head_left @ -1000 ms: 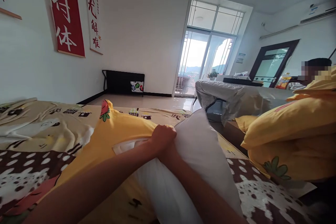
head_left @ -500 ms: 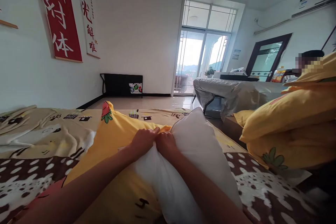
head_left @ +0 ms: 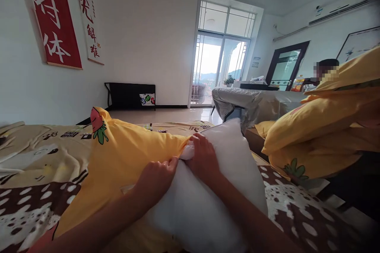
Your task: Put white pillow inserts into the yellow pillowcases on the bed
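Observation:
A yellow pillowcase (head_left: 127, 146) with a strawberry print on its far left corner lies in front of me, partly over a white pillow (head_left: 234, 158). The pillow's right half is bare, and its far corner points up. My left hand (head_left: 158, 176) is closed on the edge of the case's opening, thumb and fingers pinched together. Just beyond it and to the right, my right hand (head_left: 204, 156) grips the far part of that edge, its fingertips curled over the yellow fabric. A bunched bit of white shows between the two hands.
A patterned brown and beige blanket (head_left: 38, 142) lies beneath. Several yellow pillows (head_left: 320, 122) are stacked at right, with a person (head_left: 326, 69) behind them. A plastic-covered table (head_left: 252, 95) stands before the glass door. A black folded piece (head_left: 130, 97) leans against the wall.
My hands have moved apart: the left nearer to me, the right slightly up and to the right. The case's opening edge is spread more between them. The view has turned a little rightward.

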Available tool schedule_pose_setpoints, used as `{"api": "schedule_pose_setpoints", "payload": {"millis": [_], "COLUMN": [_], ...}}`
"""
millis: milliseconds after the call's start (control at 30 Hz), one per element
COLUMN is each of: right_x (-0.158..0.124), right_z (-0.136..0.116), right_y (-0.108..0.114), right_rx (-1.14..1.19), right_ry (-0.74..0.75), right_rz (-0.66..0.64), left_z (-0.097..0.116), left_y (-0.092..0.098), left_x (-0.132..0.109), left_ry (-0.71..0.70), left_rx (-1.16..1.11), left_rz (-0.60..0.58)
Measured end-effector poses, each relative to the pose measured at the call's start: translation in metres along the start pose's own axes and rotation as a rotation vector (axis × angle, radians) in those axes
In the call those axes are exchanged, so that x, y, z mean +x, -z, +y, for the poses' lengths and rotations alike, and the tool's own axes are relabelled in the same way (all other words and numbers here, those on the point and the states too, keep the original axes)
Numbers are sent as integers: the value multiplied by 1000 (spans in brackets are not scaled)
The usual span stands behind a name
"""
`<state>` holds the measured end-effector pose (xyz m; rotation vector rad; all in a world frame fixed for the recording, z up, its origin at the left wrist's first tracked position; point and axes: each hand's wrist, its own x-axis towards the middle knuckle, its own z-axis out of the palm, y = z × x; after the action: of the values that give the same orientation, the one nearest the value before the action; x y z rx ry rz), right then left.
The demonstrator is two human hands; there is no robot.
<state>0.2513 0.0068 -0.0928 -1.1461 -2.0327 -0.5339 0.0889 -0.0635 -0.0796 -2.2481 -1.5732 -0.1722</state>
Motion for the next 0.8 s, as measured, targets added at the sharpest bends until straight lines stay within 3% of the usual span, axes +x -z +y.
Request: {"api": "schedule_pose_setpoints", "payload": {"millis": [133, 200, 367, 500, 567, 667, 733, 800], "right_x": [16, 22, 43, 81, 105, 136, 145, 138], "right_z": [-6, -6, 3, 11, 12, 7, -1, -11], "right_y": [0, -4, 5, 33, 52, 76, 82, 72], "right_rx": [-120, -161, -209, -250, -268, -290, -304, -317], "right_ry": [138, 168, 130, 112, 77, 24, 70, 202], "right_rz": [-271, -326, -273, -64, 55, 204, 264, 278], "left_z": [15, 13, -29, -63, -72, -79, -85, -92], "left_y": [0, -10, -30, -24, -23, -30, -41, -57], "left_x": [-4, -8, -23, -26, -19, 7, 32, 58], "left_ry": [-87, -98, -271, -117, -33, 3, 45, 152], "left_rx": [114, 149, 198, 222, 195, 56, -184, -571], "left_rz": [79, 127, 488, 657, 659, 571, 466, 337]}}
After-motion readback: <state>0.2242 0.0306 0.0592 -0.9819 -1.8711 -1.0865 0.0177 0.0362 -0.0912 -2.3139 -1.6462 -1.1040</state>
